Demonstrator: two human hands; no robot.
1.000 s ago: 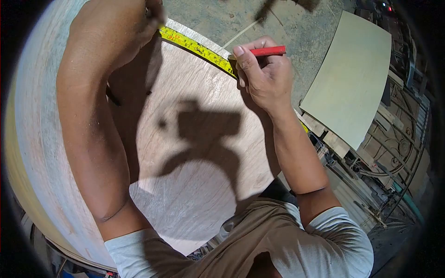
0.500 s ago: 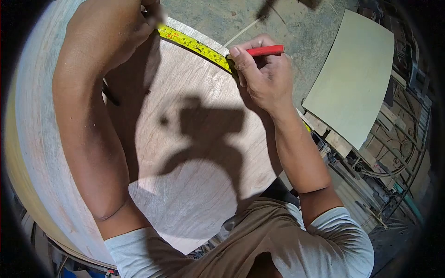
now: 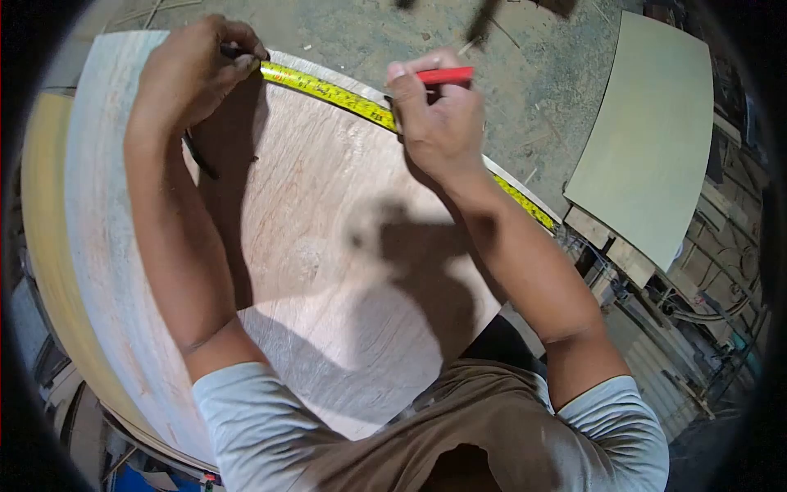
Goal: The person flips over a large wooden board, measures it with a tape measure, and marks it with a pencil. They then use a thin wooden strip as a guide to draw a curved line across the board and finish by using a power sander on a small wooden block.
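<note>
A yellow measuring tape (image 3: pixel 328 94) lies along the far edge of a pale wooden board (image 3: pixel 303 189). My left hand (image 3: pixel 193 74) is closed at the tape's left end, its fingertips pinching something dark there. My right hand (image 3: pixel 443 115) is wrapped round a red marker (image 3: pixel 444 75), with the marker's lower end near the board's edge and partly hidden by the fingers. The tape passes under my right hand and shows again beyond my wrist, down to the board's right corner.
Curved boards, one whitish (image 3: pixel 111 205) and one yellowish (image 3: pixel 51 180), lie to the left. A pale green panel (image 3: pixel 648 139) rests at the right, with metal scrollwork and timber below it. Debris dots the concrete floor (image 3: pixel 352 33).
The view has shifted, showing more of the tape at the right and of the boards at the left. My right hand and the red marker appear further left and higher.
</note>
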